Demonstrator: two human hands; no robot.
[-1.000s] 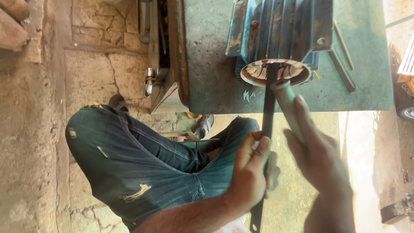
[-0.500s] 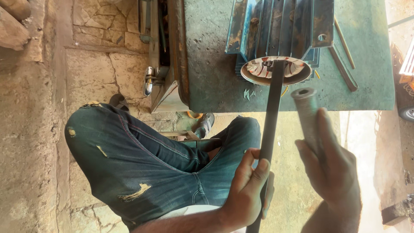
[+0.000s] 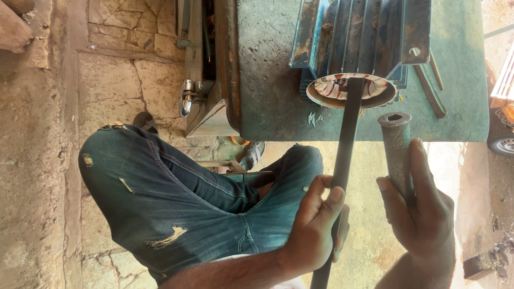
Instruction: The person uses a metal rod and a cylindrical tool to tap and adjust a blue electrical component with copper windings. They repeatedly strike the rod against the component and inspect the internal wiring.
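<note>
My left hand [image 3: 316,225] grips a long flat dark metal bar [image 3: 345,144]. The bar's far end rests inside the round open end of a blue finned motor housing [image 3: 358,43] that lies on a green bench [image 3: 267,64]. My right hand [image 3: 420,211] holds a short grey metal pipe [image 3: 396,144], raised to the right of the bar with its hollow end pointing toward the housing. The pipe and the bar are apart.
My leg in torn blue jeans [image 3: 176,198] fills the lower left. A metal rod [image 3: 431,99] lies on the bench right of the housing. A stone-paved floor [image 3: 123,75] lies at left, with a vehicle tyre [image 3: 502,144] at the right edge.
My right hand has drawn the pipe back away from the bar and to the right. The bar has straightened and its tip stays in the housing's opening.
</note>
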